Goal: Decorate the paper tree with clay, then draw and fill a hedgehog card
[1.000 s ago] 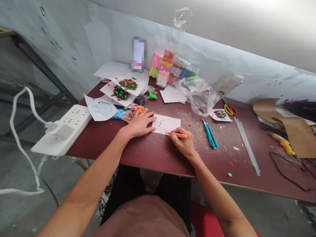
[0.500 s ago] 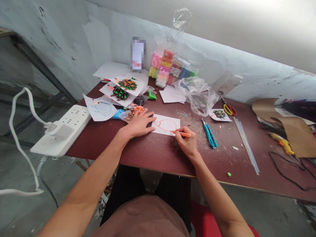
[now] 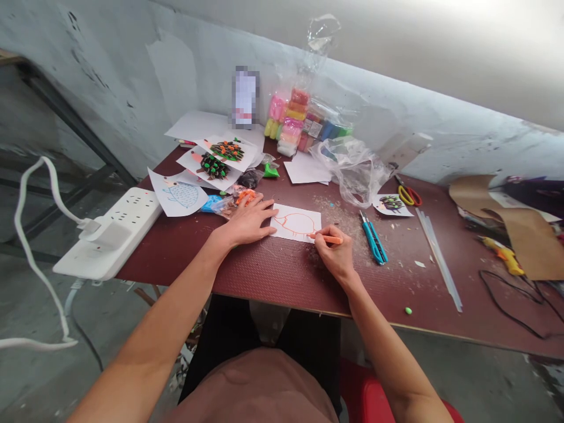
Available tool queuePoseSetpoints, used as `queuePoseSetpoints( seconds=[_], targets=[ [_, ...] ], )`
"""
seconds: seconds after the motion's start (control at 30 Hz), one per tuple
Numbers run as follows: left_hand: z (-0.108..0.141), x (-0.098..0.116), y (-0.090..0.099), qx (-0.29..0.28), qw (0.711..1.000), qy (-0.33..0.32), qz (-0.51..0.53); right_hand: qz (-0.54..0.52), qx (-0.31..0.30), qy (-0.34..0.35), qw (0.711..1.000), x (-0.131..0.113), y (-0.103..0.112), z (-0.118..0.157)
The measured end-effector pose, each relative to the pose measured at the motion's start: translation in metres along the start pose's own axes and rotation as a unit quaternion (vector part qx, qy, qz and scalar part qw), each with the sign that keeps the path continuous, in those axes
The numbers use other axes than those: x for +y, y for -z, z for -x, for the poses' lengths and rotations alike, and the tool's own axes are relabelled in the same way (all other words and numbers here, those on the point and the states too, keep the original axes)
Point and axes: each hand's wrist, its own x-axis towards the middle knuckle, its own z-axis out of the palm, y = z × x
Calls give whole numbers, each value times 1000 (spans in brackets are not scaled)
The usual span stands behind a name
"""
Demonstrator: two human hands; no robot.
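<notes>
A small white paper [image 3: 296, 223] lies on the dark red table, with a rounded animal outline and short legs drawn on it in orange. My right hand [image 3: 335, 249] is closed around an orange pen [image 3: 331, 239], its tip at the paper's lower right corner. Spread flat, my left hand [image 3: 249, 223] touches the paper's left edge with its fingertips and holds nothing. Just beyond its fingers is a bag of orange clay [image 3: 247, 196], beside a blue clay bag [image 3: 211, 203].
Finished animal pictures [image 3: 180, 195] lie at the left near a white power strip [image 3: 110, 235]. Clay packs [image 3: 291, 120] and a plastic bag [image 3: 352, 170] stand behind. At right are a blue cutter [image 3: 373, 238], scissors [image 3: 409, 195], clear sticks [image 3: 440, 261] and a glue gun [image 3: 502, 254].
Another short orange leg line has appeared at the lower right of the outline. My right hand and the pen have shifted very slightly right. My left hand stays put.
</notes>
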Motion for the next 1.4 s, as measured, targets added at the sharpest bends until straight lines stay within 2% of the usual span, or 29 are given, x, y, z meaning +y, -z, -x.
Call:
queuePoseSetpoints(
  seconds=[0.13, 0.3, 0.53, 0.7, 0.8, 0.93, 1.03, 1.17, 1.27, 1.4],
  targets=[
    [0, 0, 0, 6, 1000, -5, 6, -21, -12, -20, 1000, 1, 2, 0],
    [0, 0, 0, 8, 1000, 5, 17, -45, 7, -39, 998, 5, 3, -2],
    [1, 4, 1, 17, 1000, 13, 15, -53, 34, -21, 998, 2, 4, -6],
    [1, 6, 3, 58, 998, -18, -4, -50, 3, -14, 999, -5, 11, -24],
    [-1, 5, 1, 62, 997, -41, 0, -46, -11, 10, 999, -9, 12, -40],
    [-2, 2, -2, 58, 997, -48, 26, -51, -3, 26, 998, -9, 5, -57],
    [-2, 2, -3, 76, 995, -54, 30, -74, 3, 17, 997, -4, -4, -63],
    [-1, 5, -2, 87, 994, -56, 20, -113, 2, -18, 993, 5, -15, -59],
    [-1, 8, 1, 81, 995, -59, 20, -116, -21, -43, 992, 8, -20, -50],
    [0, 9, 3, 71, 996, -54, 29, -108, -53, -8, 993, 2, -23, -40]
  ],
)
